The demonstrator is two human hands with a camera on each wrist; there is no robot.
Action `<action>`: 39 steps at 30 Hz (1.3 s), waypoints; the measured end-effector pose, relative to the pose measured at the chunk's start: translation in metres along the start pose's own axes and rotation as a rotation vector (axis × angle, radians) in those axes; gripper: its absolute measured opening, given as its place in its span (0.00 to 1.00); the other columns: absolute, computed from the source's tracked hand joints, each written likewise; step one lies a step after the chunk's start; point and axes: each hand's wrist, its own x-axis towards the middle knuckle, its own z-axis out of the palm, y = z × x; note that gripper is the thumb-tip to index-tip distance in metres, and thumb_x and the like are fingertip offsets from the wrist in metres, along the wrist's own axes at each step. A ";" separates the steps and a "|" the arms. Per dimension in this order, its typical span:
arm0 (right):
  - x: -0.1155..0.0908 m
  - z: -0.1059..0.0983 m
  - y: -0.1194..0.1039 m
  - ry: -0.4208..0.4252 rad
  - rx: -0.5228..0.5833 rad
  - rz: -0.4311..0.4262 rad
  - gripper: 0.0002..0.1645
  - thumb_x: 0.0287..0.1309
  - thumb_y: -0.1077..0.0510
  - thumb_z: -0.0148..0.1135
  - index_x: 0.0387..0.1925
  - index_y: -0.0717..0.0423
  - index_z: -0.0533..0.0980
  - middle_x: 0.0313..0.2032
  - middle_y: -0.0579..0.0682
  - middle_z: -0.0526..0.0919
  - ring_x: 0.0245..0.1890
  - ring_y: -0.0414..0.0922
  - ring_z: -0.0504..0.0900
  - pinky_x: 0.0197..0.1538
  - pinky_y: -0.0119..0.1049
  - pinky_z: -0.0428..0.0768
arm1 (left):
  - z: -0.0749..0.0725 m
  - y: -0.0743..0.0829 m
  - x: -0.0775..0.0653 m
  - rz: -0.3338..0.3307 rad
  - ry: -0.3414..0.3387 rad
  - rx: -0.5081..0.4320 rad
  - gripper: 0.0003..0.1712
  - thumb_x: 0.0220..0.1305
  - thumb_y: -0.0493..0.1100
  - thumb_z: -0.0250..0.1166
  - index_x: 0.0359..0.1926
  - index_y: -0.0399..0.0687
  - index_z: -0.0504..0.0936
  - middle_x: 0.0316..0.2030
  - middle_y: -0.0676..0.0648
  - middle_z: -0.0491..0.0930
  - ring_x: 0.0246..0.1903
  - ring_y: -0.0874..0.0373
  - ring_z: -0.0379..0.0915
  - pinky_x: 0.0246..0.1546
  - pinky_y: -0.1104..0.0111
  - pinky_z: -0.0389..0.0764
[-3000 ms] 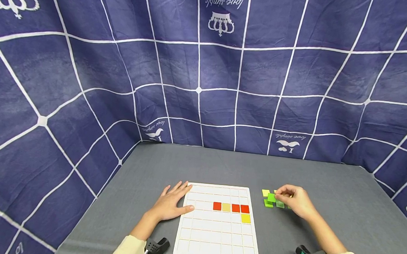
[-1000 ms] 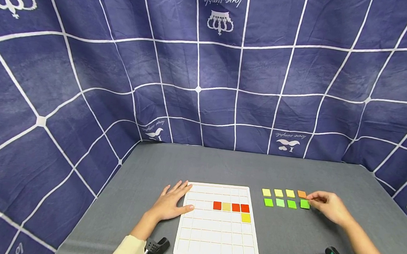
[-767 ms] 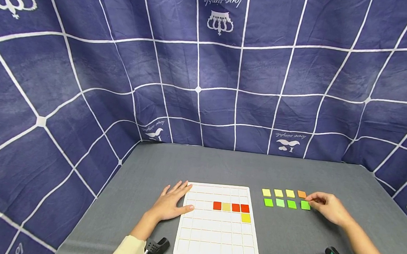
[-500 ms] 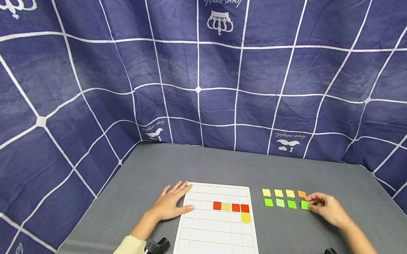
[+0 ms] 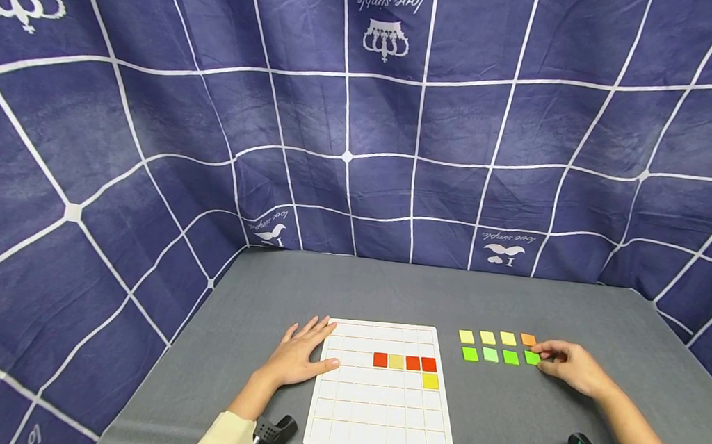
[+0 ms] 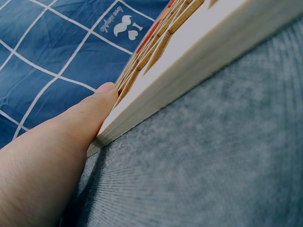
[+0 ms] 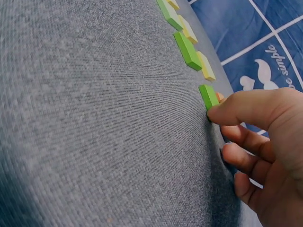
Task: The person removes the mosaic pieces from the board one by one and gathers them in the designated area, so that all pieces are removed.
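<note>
At the front row's right end, my right hand (image 5: 573, 368) holds a green tile (image 5: 531, 358) by its right side between thumb and index finger. In the right wrist view the thumb (image 7: 222, 113) touches the near end of that green tile (image 7: 207, 94), which lies on the cloth; the other fingers curl loosely. My left hand (image 5: 296, 357) rests spread at the left edge of a white grid board (image 5: 378, 419), its thumb on the board. Close up in the left wrist view, the thumb (image 6: 102, 97) touches the rim of the board (image 6: 156, 94).
On the board sit red tiles (image 5: 412, 363) and yellow tiles (image 5: 430, 381). Right of it, pale yellow tiles (image 5: 487, 337) and an orange tile (image 5: 528, 340) form the back row, with green tiles (image 5: 470, 354) in front. A blue checked curtain (image 5: 388, 134) stands behind the grey table (image 5: 301, 280).
My right hand has carried a green tile rightward and set it down at the front row's end. Lately the tile has shifted slightly left under the fingers. The left hand has stayed still.
</note>
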 end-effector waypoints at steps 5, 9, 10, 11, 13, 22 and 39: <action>0.000 -0.002 -0.003 -0.034 0.014 0.022 0.15 0.51 0.66 0.67 0.42 0.70 0.80 0.33 0.50 0.77 0.24 0.34 0.67 0.26 0.31 0.67 | 0.001 -0.001 0.000 0.005 0.011 0.006 0.46 0.62 0.69 0.57 0.74 0.50 0.62 0.73 0.45 0.58 0.72 0.46 0.48 0.67 0.40 0.43; -0.001 -0.002 -0.004 -0.021 0.034 0.042 0.16 0.51 0.65 0.68 0.43 0.70 0.80 0.33 0.50 0.77 0.24 0.34 0.67 0.26 0.31 0.67 | 0.000 0.000 0.001 0.002 0.005 0.007 0.46 0.62 0.69 0.57 0.74 0.51 0.62 0.73 0.46 0.57 0.73 0.46 0.48 0.67 0.40 0.42; -0.001 -0.001 -0.004 -0.007 0.039 0.042 0.16 0.51 0.65 0.68 0.43 0.70 0.80 0.33 0.50 0.77 0.24 0.34 0.68 0.26 0.31 0.67 | 0.000 0.000 0.001 0.001 0.006 0.008 0.46 0.61 0.69 0.57 0.74 0.51 0.62 0.73 0.46 0.58 0.73 0.46 0.48 0.67 0.40 0.43; -0.001 0.000 -0.004 0.012 0.046 0.041 0.16 0.51 0.65 0.68 0.42 0.70 0.80 0.33 0.50 0.77 0.24 0.34 0.68 0.26 0.31 0.68 | -0.001 0.000 0.001 0.001 0.007 0.008 0.46 0.61 0.69 0.57 0.74 0.51 0.62 0.73 0.46 0.58 0.73 0.46 0.48 0.67 0.40 0.43; -0.001 0.003 -0.004 0.057 0.065 0.036 0.15 0.50 0.66 0.68 0.41 0.70 0.80 0.32 0.50 0.77 0.23 0.34 0.68 0.25 0.31 0.68 | -0.001 -0.001 0.001 -0.001 0.009 0.008 0.46 0.61 0.69 0.57 0.74 0.52 0.62 0.73 0.46 0.58 0.73 0.46 0.48 0.67 0.40 0.43; 0.003 0.022 -0.019 0.189 0.110 0.028 0.09 0.50 0.66 0.69 0.35 0.66 0.81 0.25 0.42 0.76 0.20 0.32 0.68 0.22 0.30 0.67 | 0.000 -0.001 0.000 -0.012 -0.008 0.005 0.47 0.61 0.70 0.57 0.74 0.53 0.60 0.73 0.47 0.56 0.73 0.48 0.46 0.67 0.41 0.42; 0.016 0.070 -0.066 0.208 0.297 -0.015 0.06 0.53 0.69 0.67 0.35 0.68 0.81 0.27 0.48 0.82 0.22 0.32 0.74 0.24 0.27 0.74 | 0.000 0.000 0.000 0.004 0.005 0.002 0.46 0.62 0.69 0.57 0.73 0.50 0.63 0.73 0.45 0.58 0.72 0.45 0.48 0.66 0.40 0.43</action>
